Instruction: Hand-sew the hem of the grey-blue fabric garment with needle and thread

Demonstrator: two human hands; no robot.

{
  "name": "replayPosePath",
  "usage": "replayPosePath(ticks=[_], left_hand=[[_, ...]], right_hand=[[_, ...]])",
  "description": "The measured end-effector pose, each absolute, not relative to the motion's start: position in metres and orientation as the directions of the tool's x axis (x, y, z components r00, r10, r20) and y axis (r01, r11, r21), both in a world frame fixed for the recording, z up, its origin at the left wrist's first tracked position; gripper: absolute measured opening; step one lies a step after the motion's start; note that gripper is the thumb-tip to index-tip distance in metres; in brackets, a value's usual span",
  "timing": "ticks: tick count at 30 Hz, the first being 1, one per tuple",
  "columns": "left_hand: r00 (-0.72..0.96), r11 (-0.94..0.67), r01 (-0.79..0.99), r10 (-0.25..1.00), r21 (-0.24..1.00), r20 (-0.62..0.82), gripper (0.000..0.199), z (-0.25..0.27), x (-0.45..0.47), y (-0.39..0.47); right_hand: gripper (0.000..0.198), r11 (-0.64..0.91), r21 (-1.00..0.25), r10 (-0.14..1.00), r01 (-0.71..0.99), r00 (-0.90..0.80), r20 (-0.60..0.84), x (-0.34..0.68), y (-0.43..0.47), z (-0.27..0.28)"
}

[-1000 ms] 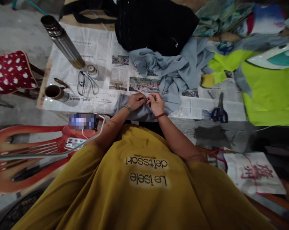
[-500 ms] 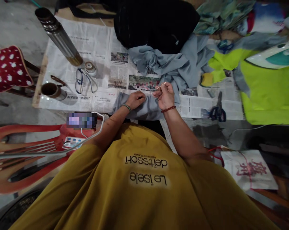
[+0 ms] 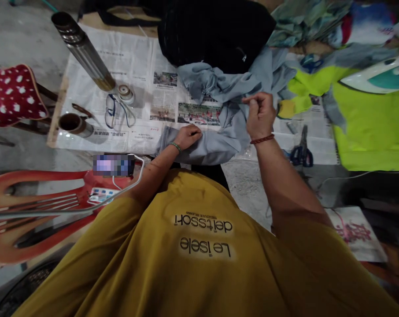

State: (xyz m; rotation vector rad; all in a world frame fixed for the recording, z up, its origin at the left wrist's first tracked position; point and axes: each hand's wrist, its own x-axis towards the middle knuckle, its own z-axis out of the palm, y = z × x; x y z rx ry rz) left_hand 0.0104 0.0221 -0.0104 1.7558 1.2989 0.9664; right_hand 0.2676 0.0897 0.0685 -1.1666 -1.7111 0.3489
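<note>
Fingers of the left hand (image 3: 188,137) pinch the grey cloth (image 3: 216,149), probably light, limp and best gripped by a fold; the right hand (image 3: 261,113) has fingers pressed together, contents indiscernible.

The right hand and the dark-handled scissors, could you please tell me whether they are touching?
Apart: the head view shows a strip of newspaper between the right hand and the scissors, which lie to its right.
</note>
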Motion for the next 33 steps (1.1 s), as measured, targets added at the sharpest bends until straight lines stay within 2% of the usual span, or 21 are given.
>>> replayPosePath(ticks=[3,6,11,15,19,24,27,30,33], left_hand=[[0.211,-0.218,0.434,0.968,0.874,0.136,0.013,-0.009,0.01,0.022],[0.208,-0.221,0.445,0.968,0.868,0.139,0.013,-0.008,0.01,0.022],[0.21,-0.22,0.43,0.968,0.876,0.14,0.014,-0.01,0.01,0.023],[0.215,-0.231,0.434,0.965,0.871,0.149,0.013,-0.011,0.009,0.024],[0.213,-0.237,0.429,0.964,0.872,0.158,0.013,-0.012,0.009,0.024],[0.21,-0.24,0.422,0.964,0.874,0.163,0.014,-0.012,0.009,0.024],[0.204,-0.23,0.427,0.967,0.874,0.155,0.012,-0.012,0.009,0.024],[0.194,-0.223,0.434,0.969,0.873,0.151,0.011,-0.012,0.008,0.024],[0.191,-0.221,0.445,0.97,0.868,0.149,0.011,-0.013,0.008,0.024]], right_hand=[[0.014,0.516,-0.496,0.761,0.698,-0.108,0.64,0.307,0.103,0.085],[0.013,0.541,-0.427,0.703,0.724,-0.111,0.702,0.34,0.114,0.101],[0.014,0.511,-0.44,0.713,0.739,-0.079,0.696,0.37,0.119,0.126],[0.022,0.556,-0.451,0.666,0.698,-0.051,0.744,0.378,0.115,0.145],[0.019,0.577,-0.519,0.661,0.631,0.013,0.751,0.389,0.114,0.161],[0.009,0.532,-0.656,0.72,0.535,0.123,0.683,0.393,0.115,0.167],[0.014,0.408,-0.738,0.786,0.537,0.205,0.583,0.368,0.104,0.147],[0.019,0.232,-0.771,0.915,0.593,0.137,0.38,0.32,0.076,0.103],[0.008,0.323,-0.647,0.93,0.691,-0.105,0.352,0.267,0.04,0.05]])
